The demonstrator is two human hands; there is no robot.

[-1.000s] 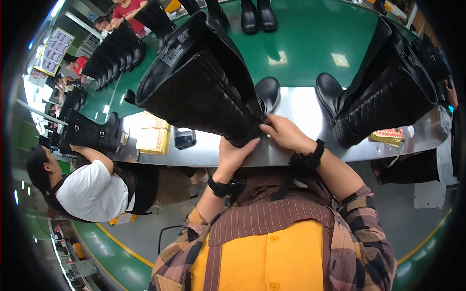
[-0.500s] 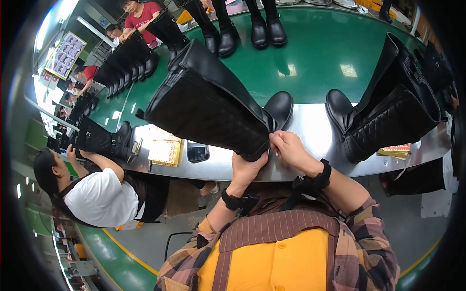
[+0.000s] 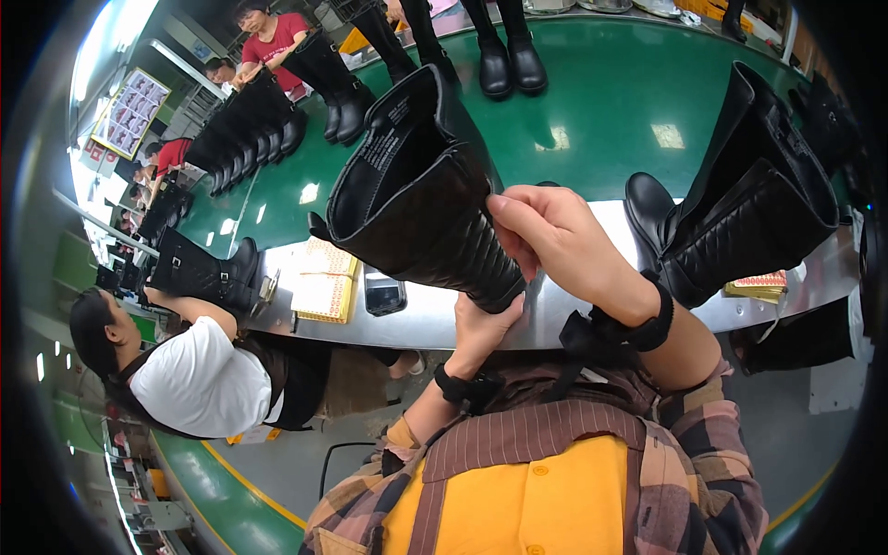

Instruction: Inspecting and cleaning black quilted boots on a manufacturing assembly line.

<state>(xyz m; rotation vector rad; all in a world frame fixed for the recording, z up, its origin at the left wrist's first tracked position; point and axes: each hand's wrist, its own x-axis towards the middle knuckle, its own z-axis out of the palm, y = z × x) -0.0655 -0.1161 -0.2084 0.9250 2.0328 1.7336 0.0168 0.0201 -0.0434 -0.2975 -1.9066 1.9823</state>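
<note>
A tall black boot [image 3: 416,217] stands tilted in front of me, its shaft opening toward me and to the left. My left hand [image 3: 485,326] is closed round the back of its foot, by the heel. Pinched fingers of my right hand [image 3: 564,240] are high on the shaft's right side, along the zip; the zip pull itself is hidden in them. The boot's toe is mostly covered by my right hand. To the right, a second tall black boot [image 3: 740,208] with a quilted panel stands untouched, its shaft partly unzipped.
A metal ledge [image 3: 425,326] runs along the green conveyor belt [image 3: 601,120]. On the ledge lie a stack of printed cards [image 3: 326,282] and a dark phone-like device [image 3: 385,294]. More boots [image 3: 504,55] stand across the belt. A co-worker in white [image 3: 199,375] handles a boot at left.
My right hand has moved from the ankle up the shaft, and the open side has closed along the zip. The boot has turned, showing more of its inside. My left hand stays low.
</note>
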